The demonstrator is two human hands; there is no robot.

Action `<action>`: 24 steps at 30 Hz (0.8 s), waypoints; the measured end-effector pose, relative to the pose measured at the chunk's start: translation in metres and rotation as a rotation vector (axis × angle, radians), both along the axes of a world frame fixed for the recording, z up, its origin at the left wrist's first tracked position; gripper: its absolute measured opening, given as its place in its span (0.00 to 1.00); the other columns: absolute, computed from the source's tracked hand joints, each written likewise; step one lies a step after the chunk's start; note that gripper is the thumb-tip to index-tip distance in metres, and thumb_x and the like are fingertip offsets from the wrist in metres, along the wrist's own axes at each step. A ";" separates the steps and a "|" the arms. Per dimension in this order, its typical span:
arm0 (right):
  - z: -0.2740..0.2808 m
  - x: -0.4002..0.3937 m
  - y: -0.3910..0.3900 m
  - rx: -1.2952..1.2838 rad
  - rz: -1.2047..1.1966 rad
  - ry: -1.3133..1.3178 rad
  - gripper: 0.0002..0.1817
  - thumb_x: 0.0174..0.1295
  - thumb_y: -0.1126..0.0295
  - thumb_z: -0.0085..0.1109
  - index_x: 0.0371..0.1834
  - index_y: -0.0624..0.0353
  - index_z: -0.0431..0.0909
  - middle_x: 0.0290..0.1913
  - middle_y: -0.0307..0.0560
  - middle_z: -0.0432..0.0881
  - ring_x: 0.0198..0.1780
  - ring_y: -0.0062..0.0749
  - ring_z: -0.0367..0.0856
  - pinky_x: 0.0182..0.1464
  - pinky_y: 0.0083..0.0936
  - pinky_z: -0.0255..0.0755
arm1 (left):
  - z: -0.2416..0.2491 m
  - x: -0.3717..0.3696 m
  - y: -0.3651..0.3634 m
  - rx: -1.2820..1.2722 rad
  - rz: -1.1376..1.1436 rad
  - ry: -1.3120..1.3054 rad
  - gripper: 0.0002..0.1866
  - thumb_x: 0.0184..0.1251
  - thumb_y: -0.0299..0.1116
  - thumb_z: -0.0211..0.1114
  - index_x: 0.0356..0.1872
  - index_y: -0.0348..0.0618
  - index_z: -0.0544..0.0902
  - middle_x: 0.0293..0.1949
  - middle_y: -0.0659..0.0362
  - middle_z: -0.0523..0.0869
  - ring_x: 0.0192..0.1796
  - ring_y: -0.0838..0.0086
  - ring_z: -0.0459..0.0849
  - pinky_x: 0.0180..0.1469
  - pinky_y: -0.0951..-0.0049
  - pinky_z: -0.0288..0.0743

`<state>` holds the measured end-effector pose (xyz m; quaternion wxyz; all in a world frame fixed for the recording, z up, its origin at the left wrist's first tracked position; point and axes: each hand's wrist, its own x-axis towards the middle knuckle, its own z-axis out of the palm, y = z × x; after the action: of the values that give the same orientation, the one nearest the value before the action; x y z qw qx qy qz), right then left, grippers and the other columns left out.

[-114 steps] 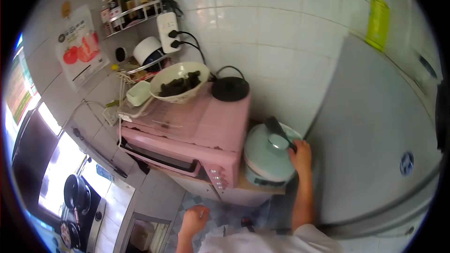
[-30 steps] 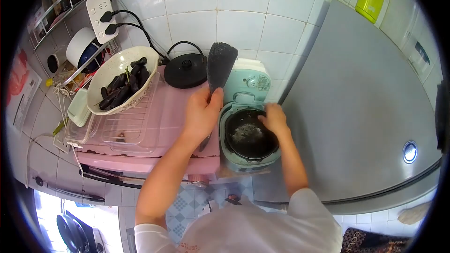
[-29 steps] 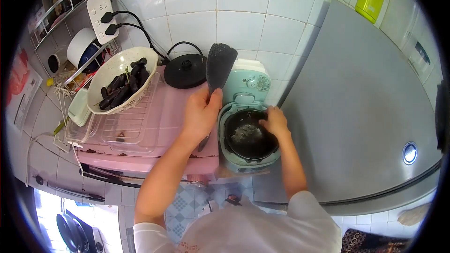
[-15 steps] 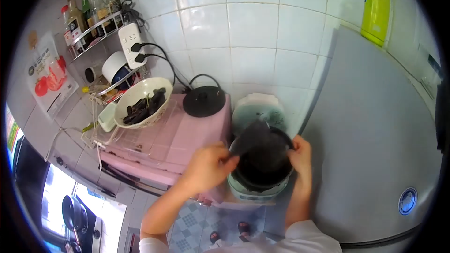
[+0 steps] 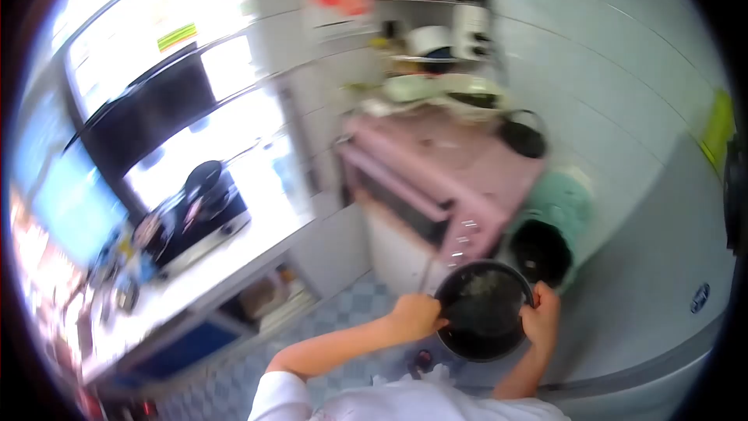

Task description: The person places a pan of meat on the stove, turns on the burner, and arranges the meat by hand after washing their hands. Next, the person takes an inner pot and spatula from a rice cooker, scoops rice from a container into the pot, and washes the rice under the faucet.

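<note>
a tiled kitchen, blurred in places, has a pale wall (image 5: 592,54), with a big grey fridge (image 5: 623,296) on the right and a white worktop (image 5: 276,214) on the left. between them sits a pink oven (image 5: 436,148), then a pale green rice cooker (image 5: 562,195), lid raised and well dark inside. the black inner pot (image 5: 483,323) is out of it, held over the floor in front of the cooker. the left grip (image 5: 417,318) is closed on one side of the rim, the right grip (image 5: 541,321) pinches the opposite side; whether the left has anything else in it, i can't tell. the pot is likely stiff, thin-walled and fairly light, maybe slick if wet, so the rim at two opposite points looks the best hold. a whitish patch (image 5: 483,283) shows inside, too blurred to name
</note>
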<state>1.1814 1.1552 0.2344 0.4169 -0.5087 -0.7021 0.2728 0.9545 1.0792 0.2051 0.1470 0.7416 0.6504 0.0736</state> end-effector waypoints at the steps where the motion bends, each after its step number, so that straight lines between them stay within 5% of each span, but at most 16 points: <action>1: -0.009 -0.020 -0.013 -0.001 0.101 -0.008 0.11 0.30 0.84 0.45 0.15 0.61 0.55 0.14 0.41 0.53 0.19 0.23 0.52 0.21 0.24 0.48 | -0.014 -0.014 -0.029 -0.054 0.064 -0.036 0.24 0.55 0.53 0.57 0.23 0.38 0.81 0.28 0.48 0.82 0.35 0.54 0.81 0.36 0.59 0.75; 6: -0.077 -0.129 -0.086 -0.082 0.553 -0.202 0.11 0.28 0.81 0.48 0.14 0.62 0.55 0.13 0.48 0.52 0.18 0.29 0.52 0.20 0.30 0.49 | -0.052 -0.078 -0.193 -0.293 0.387 -0.132 0.28 0.57 0.58 0.54 0.27 0.38 0.81 0.31 0.48 0.82 0.37 0.54 0.81 0.39 0.59 0.74; 12: -0.082 -0.260 -0.226 -0.213 0.987 -0.326 0.09 0.28 0.80 0.51 0.14 0.62 0.60 0.13 0.47 0.59 0.18 0.29 0.59 0.22 0.28 0.56 | -0.085 -0.149 -0.400 -0.441 0.859 -0.424 0.33 0.56 0.64 0.51 0.31 0.37 0.81 0.30 0.50 0.81 0.33 0.60 0.81 0.37 0.63 0.73; 14: -0.089 -0.302 -0.266 -0.271 1.144 -0.363 0.09 0.28 0.79 0.53 0.14 0.62 0.62 0.13 0.47 0.62 0.19 0.32 0.64 0.23 0.27 0.59 | -0.098 -0.159 -0.459 -0.341 1.027 -0.836 0.33 0.55 0.62 0.56 0.38 0.36 0.78 0.29 0.52 0.80 0.30 0.67 0.80 0.33 0.69 0.74; 18: -0.094 -0.383 -0.346 -0.294 1.379 -0.402 0.09 0.29 0.78 0.55 0.14 0.62 0.63 0.14 0.47 0.64 0.20 0.32 0.66 0.24 0.27 0.60 | -0.119 -0.160 -0.546 0.023 1.270 -1.114 0.33 0.52 0.58 0.62 0.46 0.36 0.72 0.32 0.54 0.79 0.29 0.72 0.79 0.28 0.75 0.73; 22: -0.097 -0.458 -0.430 -0.246 1.578 -0.419 0.08 0.30 0.81 0.54 0.14 0.59 0.65 0.14 0.39 0.67 0.19 0.24 0.68 0.21 0.22 0.61 | -0.152 -0.182 -0.620 0.260 1.259 -1.710 0.39 0.55 0.51 0.64 0.64 0.47 0.58 0.54 0.60 0.71 0.55 0.74 0.71 0.53 0.70 0.69; 24: -0.101 -0.497 -0.476 -0.328 1.649 -0.449 0.09 0.31 0.81 0.55 0.15 0.59 0.65 0.15 0.39 0.67 0.19 0.24 0.68 0.21 0.21 0.61 | -0.159 -0.201 -0.659 0.472 1.252 -1.855 0.37 0.57 0.49 0.63 0.64 0.46 0.58 0.56 0.59 0.70 0.56 0.73 0.71 0.55 0.69 0.69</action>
<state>0.6849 0.6796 0.1334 -0.1406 0.0666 -0.8642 0.4785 0.7540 0.4201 0.0458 0.3651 -0.0435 0.5165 0.7733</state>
